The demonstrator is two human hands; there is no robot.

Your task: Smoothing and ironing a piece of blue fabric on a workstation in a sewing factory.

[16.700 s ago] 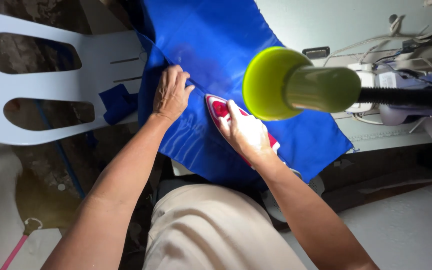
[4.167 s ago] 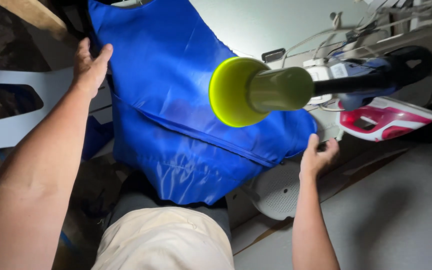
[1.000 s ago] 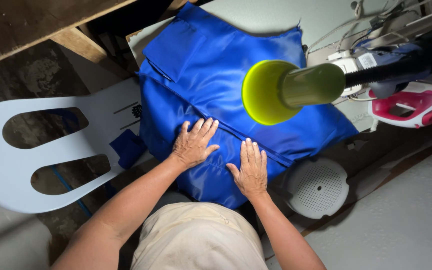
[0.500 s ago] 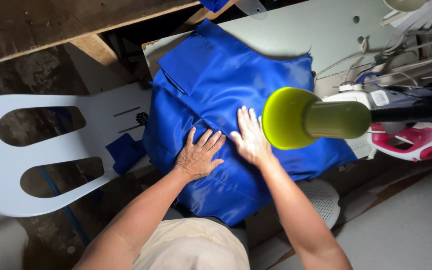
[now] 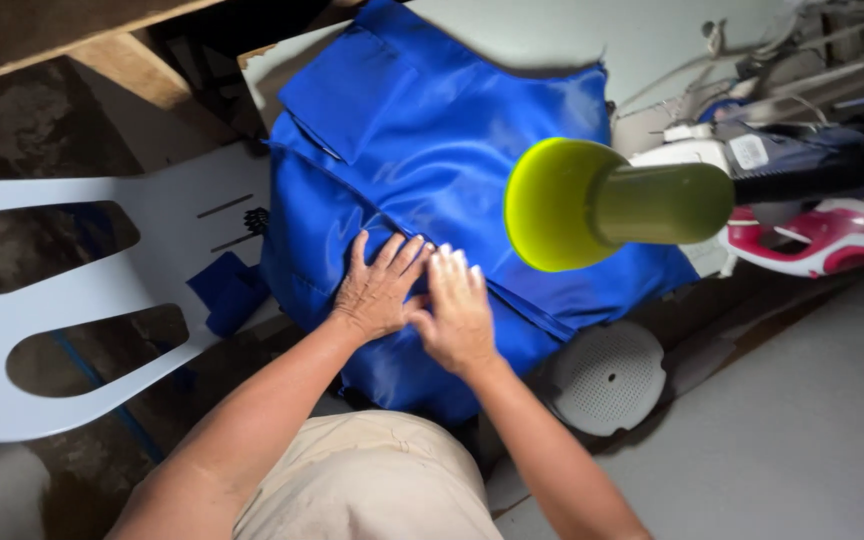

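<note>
A shiny blue garment lies spread over a pale ironing surface, its lower edge hanging off toward me. My left hand lies flat on the fabric near its front part, fingers spread. Right beside it, touching it, my right hand presses flat on the same fabric along a seam. Neither hand holds anything. A red and white iron rests at the right, apart from both hands.
A yellow-green funnel-shaped object juts in from the right above the garment. A white plastic chair stands at the left with blue scraps on it. A round white perforated disc sits below the board. Cables clutter the far right.
My right hand has slid back toward me, next to my left hand, and both now press the fabric side by side. The view has shifted slightly.
</note>
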